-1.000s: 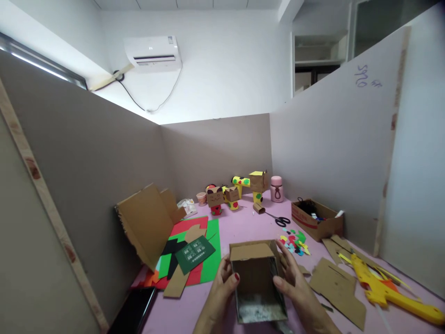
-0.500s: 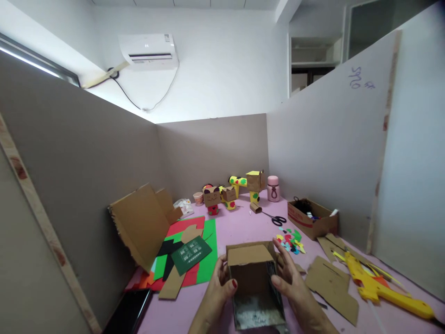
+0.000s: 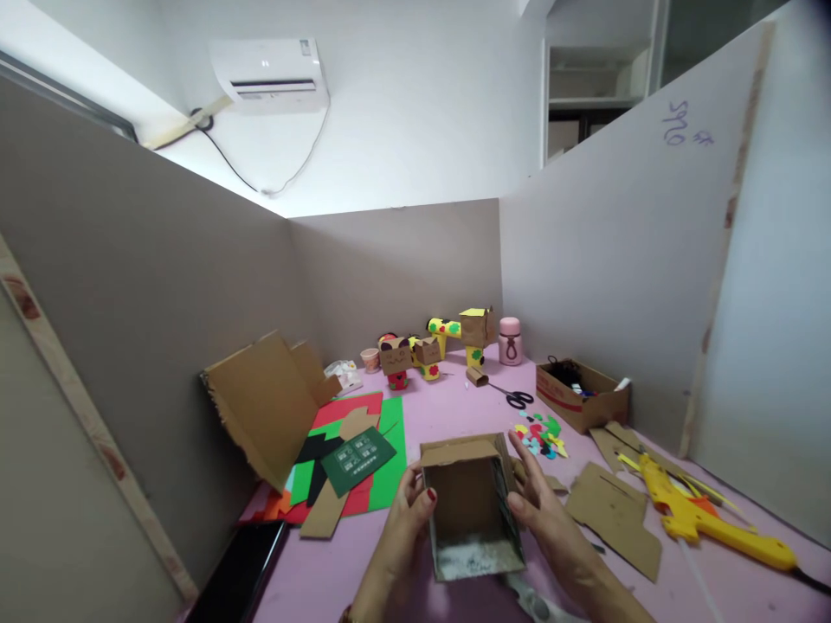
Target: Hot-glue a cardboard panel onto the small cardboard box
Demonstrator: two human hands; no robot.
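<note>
A small open cardboard box (image 3: pixel 470 506) is between my hands, its opening tilted toward me. A worn whitish patch shows on its lower inside. My left hand (image 3: pixel 408 519) grips the left wall, the thumb with a red nail at the front edge and the fingers partly hidden behind. On the opposite side, my right hand (image 3: pixel 542 510) has its thumb against the right edge and its fingers stretched along the outside. Under the box, near my right wrist, lies a grey tool (image 3: pixel 536 603), only partly in view.
Coloured sheets with a green card (image 3: pixel 358 462) lie left, by a phone (image 3: pixel 241 573) and folded cardboard (image 3: pixel 266 402). Cardboard animal figures (image 3: pixel 396 359), a pink flask (image 3: pixel 510 342) and scissors (image 3: pixel 518 399) stand or lie behind. Right are paper cutouts (image 3: pixel 542 435), a supply box (image 3: pixel 577 402) and a yellow glue gun (image 3: pixel 707 523).
The box has tipped so that more of its inside faces me, and its lower edge sits higher. More of the grey tool shows beneath it. The view has shifted slightly downward.
</note>
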